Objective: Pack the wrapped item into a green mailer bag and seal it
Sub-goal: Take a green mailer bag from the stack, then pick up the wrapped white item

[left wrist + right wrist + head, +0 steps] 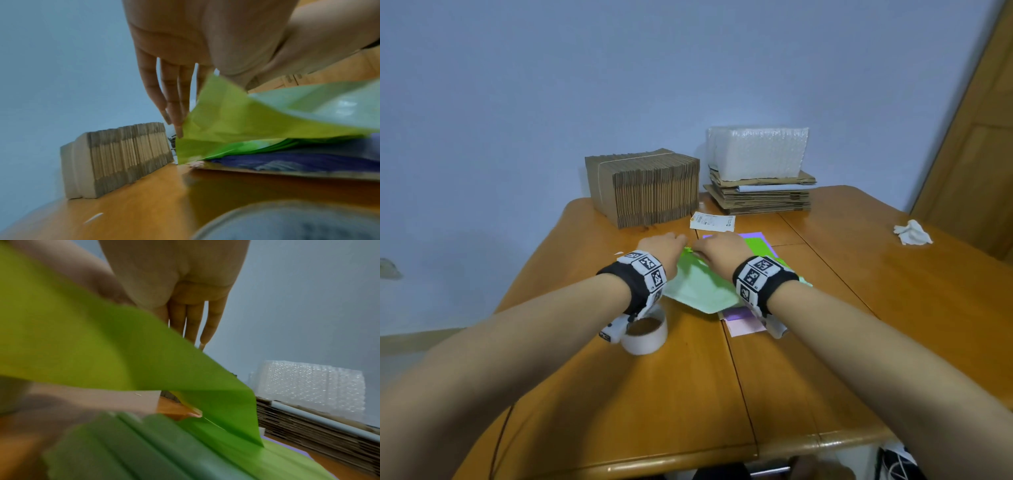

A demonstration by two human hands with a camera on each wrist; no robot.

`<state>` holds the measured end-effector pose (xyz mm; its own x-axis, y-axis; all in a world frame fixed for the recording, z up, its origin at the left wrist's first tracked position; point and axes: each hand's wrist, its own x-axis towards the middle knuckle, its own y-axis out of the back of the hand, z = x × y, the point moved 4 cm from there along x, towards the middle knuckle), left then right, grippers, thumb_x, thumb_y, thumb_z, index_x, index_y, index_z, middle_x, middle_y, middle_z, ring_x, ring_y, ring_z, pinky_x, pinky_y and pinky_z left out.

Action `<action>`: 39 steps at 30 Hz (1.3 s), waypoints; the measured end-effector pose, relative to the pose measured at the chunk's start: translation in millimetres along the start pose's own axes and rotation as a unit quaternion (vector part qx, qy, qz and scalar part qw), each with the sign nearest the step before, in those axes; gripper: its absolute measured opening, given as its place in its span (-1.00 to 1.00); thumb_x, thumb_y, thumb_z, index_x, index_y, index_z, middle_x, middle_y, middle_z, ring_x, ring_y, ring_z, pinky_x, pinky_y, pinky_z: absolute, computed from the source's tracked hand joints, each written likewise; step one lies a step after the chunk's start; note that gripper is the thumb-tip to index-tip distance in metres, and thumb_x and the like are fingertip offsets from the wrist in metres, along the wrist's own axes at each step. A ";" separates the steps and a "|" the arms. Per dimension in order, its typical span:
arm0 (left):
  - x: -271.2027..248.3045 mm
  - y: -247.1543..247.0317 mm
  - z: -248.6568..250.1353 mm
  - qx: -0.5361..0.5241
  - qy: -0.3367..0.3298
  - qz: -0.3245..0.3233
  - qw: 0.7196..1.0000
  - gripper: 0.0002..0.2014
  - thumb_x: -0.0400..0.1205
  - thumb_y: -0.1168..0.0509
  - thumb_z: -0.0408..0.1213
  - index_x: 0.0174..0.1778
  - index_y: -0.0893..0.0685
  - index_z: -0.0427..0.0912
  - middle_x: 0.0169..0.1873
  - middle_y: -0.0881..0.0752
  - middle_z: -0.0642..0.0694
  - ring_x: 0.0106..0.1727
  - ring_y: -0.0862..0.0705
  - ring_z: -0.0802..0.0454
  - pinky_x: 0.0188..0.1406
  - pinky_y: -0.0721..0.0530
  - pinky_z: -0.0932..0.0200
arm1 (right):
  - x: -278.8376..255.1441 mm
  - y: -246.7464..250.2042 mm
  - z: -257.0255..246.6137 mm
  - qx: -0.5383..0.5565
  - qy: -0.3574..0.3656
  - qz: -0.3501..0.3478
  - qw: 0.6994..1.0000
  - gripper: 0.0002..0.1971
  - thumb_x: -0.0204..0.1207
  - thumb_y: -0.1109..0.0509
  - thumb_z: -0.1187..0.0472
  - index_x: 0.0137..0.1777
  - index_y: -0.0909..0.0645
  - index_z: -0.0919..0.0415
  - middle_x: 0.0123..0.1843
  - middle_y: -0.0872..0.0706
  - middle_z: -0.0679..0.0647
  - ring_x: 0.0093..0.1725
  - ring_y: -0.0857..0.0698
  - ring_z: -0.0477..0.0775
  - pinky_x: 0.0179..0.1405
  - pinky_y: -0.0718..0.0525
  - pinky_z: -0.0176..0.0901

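A green mailer bag [702,287] lies on the wooden table [722,394], on top of other coloured bags. Its pale body is flat on the pile and its bright green flap [226,116] is raised at the far end. My left hand [667,245] and right hand [717,250] meet at that flap edge. In the left wrist view the flap passes between thumb and fingers [174,105]. In the right wrist view the flap [102,345] hides thumb and forefinger; the other fingers [191,318] are straight. The wrapped item is not visible on its own.
A tape roll [645,334] stands under my left wrist. Purple and pink mailers [743,322] lie beneath the green one. At the back stand a bundle of cardboard [643,186], flat boxes topped with bubble wrap [756,154], and a label [712,221]. Crumpled tissue [912,233] lies right.
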<state>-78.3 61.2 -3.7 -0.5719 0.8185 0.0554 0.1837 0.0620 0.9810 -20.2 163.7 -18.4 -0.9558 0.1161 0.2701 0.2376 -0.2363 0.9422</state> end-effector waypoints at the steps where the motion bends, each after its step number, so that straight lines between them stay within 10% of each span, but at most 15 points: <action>1: -3.4 1.1 -8.6 0.002 0.000 0.001 1.000 -0.53 0.58 -0.21 -0.44 0.44 -0.43 -0.14 0.26 -0.61 -0.20 0.21 -0.66 -0.23 -0.11 -0.58 -0.01 | 2.5 0.9 -6.2 0.011 0.007 -0.002 1.000 -0.73 0.65 -0.13 0.13 0.18 -0.64 0.10 0.00 -0.78 0.17 0.03 -0.72 0.27 -0.16 -0.49 -0.07; 13: -66.3 5.8 -114.2 0.126 0.120 -0.019 0.985 -0.70 0.61 -0.18 -0.42 0.21 -0.68 -0.16 0.08 -0.77 -0.15 0.14 -0.74 -0.18 -0.07 -0.61 0.07 | 15.9 15.8 -90.4 0.144 0.037 -0.014 0.989 -0.56 0.61 -0.21 -0.11 0.42 -0.52 0.03 0.34 -0.69 0.10 0.28 -0.65 0.20 0.20 -0.61 0.05; 20: -107.0 -36.9 -156.6 0.150 0.188 -0.124 0.963 -0.73 0.65 -0.17 -0.41 0.20 -0.69 -0.18 0.15 -0.76 -0.08 0.19 -0.73 -0.08 -0.07 -0.55 0.14 | -19.8 5.5 -134.7 0.238 0.029 -0.068 0.968 -0.63 0.50 -0.29 -0.22 -0.08 -0.45 0.11 -0.14 -0.56 -0.01 -0.17 -0.52 0.06 -0.24 -0.47 -0.09; 27: -125.7 -83.3 -143.3 0.151 0.197 -0.170 0.954 -0.69 0.63 -0.16 -0.43 -0.45 -0.42 -0.12 -0.52 -0.44 0.01 -0.44 -0.48 0.01 -0.28 -0.46 0.15 | -46.9 -8.6 -142.5 0.151 -0.001 -0.216 0.965 -0.43 0.26 -0.40 -0.34 0.11 -0.53 0.06 0.51 -0.38 0.22 0.58 -0.29 0.24 0.47 -0.36 0.24; 31: -128.0 -82.1 -127.5 0.125 0.167 -0.174 0.963 -0.81 0.63 -0.14 -0.40 -0.10 -0.67 -0.12 -0.46 -0.50 0.00 -0.29 -0.57 -0.07 -0.28 -0.50 0.14 | -51.3 -10.2 -131.3 0.217 -0.039 -0.216 0.951 -0.59 0.29 -0.55 -0.09 -0.05 -0.46 0.07 0.18 -0.50 0.10 0.02 -0.60 0.13 -0.01 -0.59 -0.05; 35: -130.5 -85.3 -114.0 0.077 0.143 -0.190 0.968 -0.83 0.65 -0.13 -0.32 -0.09 -0.64 -0.12 -0.45 -0.49 -0.03 -0.23 -0.56 -0.11 -0.29 -0.50 0.12 | -52.3 11.0 -119.7 0.288 -0.071 -0.148 0.943 -0.58 0.29 -0.57 -0.04 -0.02 -0.46 0.10 0.05 -0.54 0.03 -0.06 -0.58 0.07 -0.26 -0.51 -0.17; 39: -128.7 -89.8 -104.4 -0.004 0.111 -0.158 0.981 -0.70 0.67 -0.09 -0.05 -0.18 -0.58 -0.17 -0.26 -0.63 -0.10 -0.22 -0.57 -0.14 -0.23 -0.52 0.11 | -45.4 40.6 -117.7 0.363 -0.099 -0.072 0.924 -0.39 0.18 -0.58 -0.23 0.05 -0.44 0.11 0.04 -0.65 0.04 -0.02 -0.65 0.10 -0.03 -0.64 0.00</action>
<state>-104.6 -109.4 -79.5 -0.7602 0.6139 -0.2128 -0.0358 0.2874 0.9571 12.5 35.3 -15.8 -0.9529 0.2880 0.0954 0.2335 0.4955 0.8366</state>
